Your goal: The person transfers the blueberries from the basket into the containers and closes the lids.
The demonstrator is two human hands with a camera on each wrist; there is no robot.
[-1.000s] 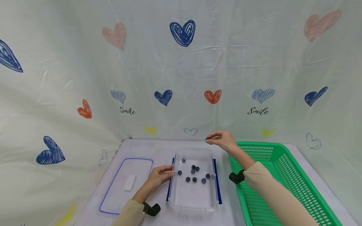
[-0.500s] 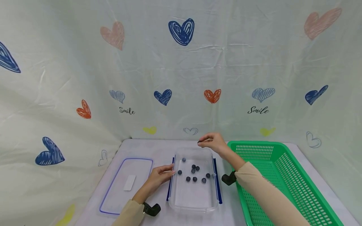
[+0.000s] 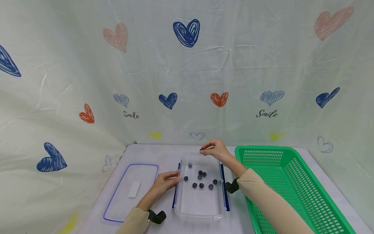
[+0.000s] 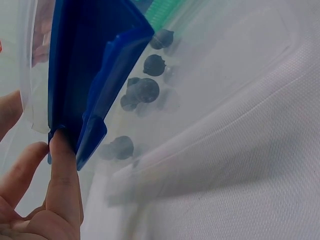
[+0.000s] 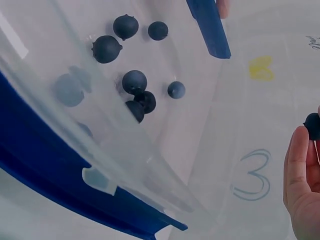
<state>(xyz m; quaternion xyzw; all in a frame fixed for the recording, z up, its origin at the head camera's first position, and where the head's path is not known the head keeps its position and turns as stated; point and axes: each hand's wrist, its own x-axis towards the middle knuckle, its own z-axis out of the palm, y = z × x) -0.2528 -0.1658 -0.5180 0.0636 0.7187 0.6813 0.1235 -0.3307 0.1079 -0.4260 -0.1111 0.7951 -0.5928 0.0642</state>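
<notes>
A clear plastic food container (image 3: pixel 200 208) with blue side clips stands in the middle of the table, several blueberries (image 5: pixel 107 49) loose on its floor. My left hand (image 3: pixel 165 183) holds the container's left side; in the left wrist view a finger (image 4: pixel 64 175) touches the lower end of the blue clip (image 4: pixel 107 75). My right hand (image 3: pixel 215 150) is raised over the container's far end. Between its thumb and fingertips it pinches one blueberry (image 5: pixel 312 126), partly cut off at the right wrist view's edge.
A clear lid (image 3: pixel 119 198) with a blue rim lies left of the container, a small white rectangle (image 3: pixel 134 189) on it. To the right stands a large green plastic basket (image 3: pixel 287 175). Behind the table hangs a heart-printed curtain (image 3: pixel 187 71).
My right hand has moved left and slightly down, from beside the basket to over the container's far end, still pinching the blueberry. The left hand stays put.
</notes>
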